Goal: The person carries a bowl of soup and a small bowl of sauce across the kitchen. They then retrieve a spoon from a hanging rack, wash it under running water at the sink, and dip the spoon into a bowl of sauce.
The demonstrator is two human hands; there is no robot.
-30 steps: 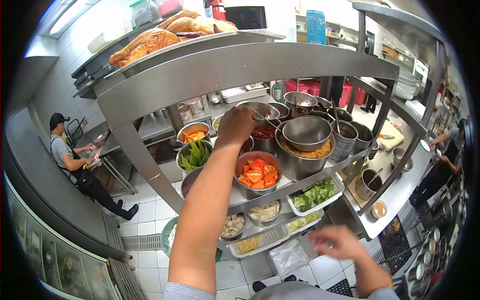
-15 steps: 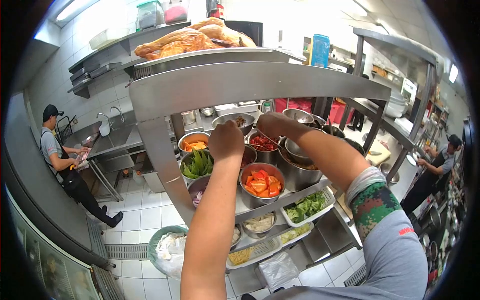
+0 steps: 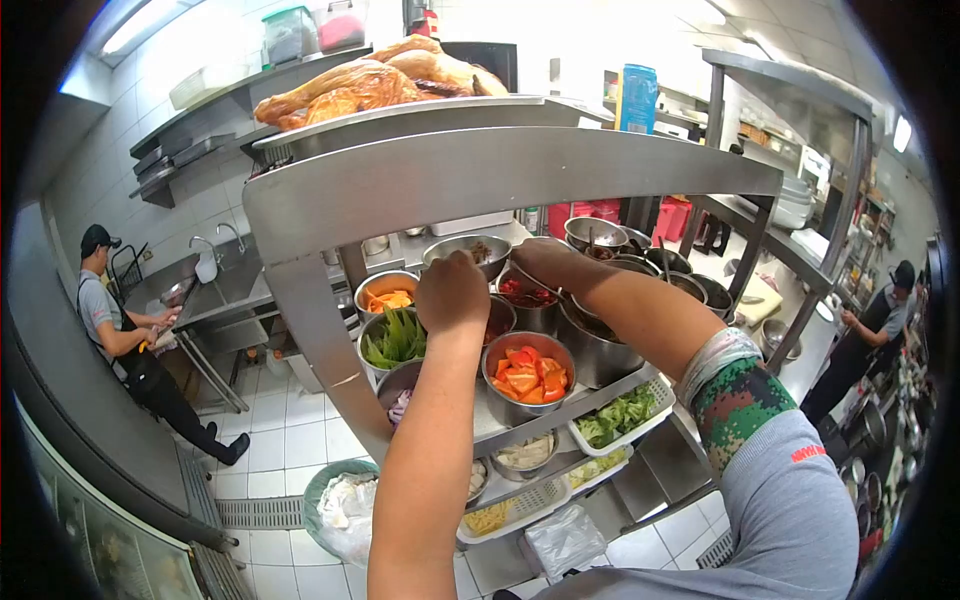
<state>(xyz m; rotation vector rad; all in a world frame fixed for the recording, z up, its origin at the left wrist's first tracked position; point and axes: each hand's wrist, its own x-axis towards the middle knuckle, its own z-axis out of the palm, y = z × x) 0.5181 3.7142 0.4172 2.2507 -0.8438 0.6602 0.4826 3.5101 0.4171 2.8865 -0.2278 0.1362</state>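
Observation:
My left hand (image 3: 452, 290) reaches under the metal shelf to the near edge of a steel bowl (image 3: 482, 252) with brown pieces in it. Its fingers are hidden behind the back of the hand. Beside it, to the right, my right hand (image 3: 545, 262) is bent over the bowl of chopped red pieces (image 3: 524, 292); its fingers are mostly hidden too, and a thin utensil handle shows near it. Around my hands stand bowls of green leaves (image 3: 395, 338), orange slices (image 3: 388, 300) and red-orange pepper pieces (image 3: 528, 376).
A metal shelf (image 3: 520, 165) with a tray of roasted meat (image 3: 380, 88) spans above my hands. Baskets of greens (image 3: 612, 415) and pale strips (image 3: 492, 517) sit below. One person (image 3: 130, 340) works at the left, another (image 3: 875, 330) at the right.
The view has shifted slightly. The bowl of brown pieces now shows more fully between my hands. My right hand appears slightly lower, and both hands stay over the bowls.

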